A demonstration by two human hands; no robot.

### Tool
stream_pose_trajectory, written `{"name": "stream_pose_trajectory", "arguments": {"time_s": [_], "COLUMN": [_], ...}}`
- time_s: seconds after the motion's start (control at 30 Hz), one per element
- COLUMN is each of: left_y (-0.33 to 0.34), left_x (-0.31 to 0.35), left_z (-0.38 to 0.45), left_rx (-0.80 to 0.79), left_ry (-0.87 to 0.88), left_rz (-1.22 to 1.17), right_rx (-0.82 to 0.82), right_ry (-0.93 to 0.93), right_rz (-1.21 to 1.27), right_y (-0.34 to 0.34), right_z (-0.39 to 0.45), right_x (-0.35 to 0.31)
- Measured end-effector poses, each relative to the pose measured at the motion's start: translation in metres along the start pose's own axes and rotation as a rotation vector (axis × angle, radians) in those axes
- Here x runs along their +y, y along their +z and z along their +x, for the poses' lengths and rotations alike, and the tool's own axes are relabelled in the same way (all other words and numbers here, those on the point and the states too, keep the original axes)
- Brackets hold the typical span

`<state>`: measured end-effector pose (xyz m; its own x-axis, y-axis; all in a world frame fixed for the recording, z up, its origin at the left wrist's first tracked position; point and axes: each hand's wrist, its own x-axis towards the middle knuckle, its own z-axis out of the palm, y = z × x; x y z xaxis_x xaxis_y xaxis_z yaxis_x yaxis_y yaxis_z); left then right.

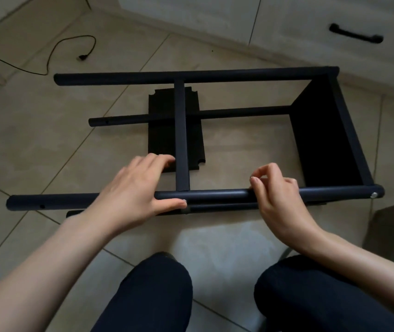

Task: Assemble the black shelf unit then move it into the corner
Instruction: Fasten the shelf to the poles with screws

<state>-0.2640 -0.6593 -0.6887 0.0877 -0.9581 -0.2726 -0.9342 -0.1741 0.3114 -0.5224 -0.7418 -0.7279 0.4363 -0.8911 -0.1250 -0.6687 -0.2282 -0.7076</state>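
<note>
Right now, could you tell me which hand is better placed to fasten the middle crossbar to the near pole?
Probably the left hand: it rests on the near pole beside the crossbar joint, thumb by the fitting. The right hand sits farther right.

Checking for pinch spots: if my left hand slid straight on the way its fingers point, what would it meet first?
Most likely the upright crossbar: the left hand lies on the near pole with its fingers aimed at it. Depth is unclear.
</note>
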Motion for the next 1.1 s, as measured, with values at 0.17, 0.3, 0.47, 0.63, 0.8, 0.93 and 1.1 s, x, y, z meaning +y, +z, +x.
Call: {"name": "stream_pose_trajectory", "arguments": {"time_s": [0.17,0.3,0.47,0.63,0.8,0.93,1.1], "left_y": [0.005,0.008,0.019,0.029,0.038,0.049,0.053], "left_x": [-0.012,-0.015,-0.015,-0.016,-0.019,-0.025,-0.029], "left_z": [0.006,0.008,0.000,-0.002,-0.009,-0.015,-0.010], "left_rx": [-0.133,-0.133,0.055,0.239,0.257,0.288,0.344], "left_ry": [0.078,0.083,0.173,0.329,0.318,0.305,0.391], "left_rz": [-0.147,-0.215,-0.026,-0.034,-0.057,-0.064,-0.097], "right_rx": [0.021,-0.001,-0.113,-0.361,-0.686,-0.859,-0.977], "right_ry": [0.017,0.053,0.053,0.062,0.251,0.291,0.338], "right_rz": [-0.011,-0.047,-0.130,0.139,0.455,0.565,0.642], "right_y": [0.001,-0.004,-0.009,0.000,0.020,0.038,0.054], "right_z": [0.000,0.006,0.025,0.056,0.083,0.092,0.092], "right_x": [-0.001,-0.005,-0.020,-0.047,-0.055,-0.051,-0.044]}}
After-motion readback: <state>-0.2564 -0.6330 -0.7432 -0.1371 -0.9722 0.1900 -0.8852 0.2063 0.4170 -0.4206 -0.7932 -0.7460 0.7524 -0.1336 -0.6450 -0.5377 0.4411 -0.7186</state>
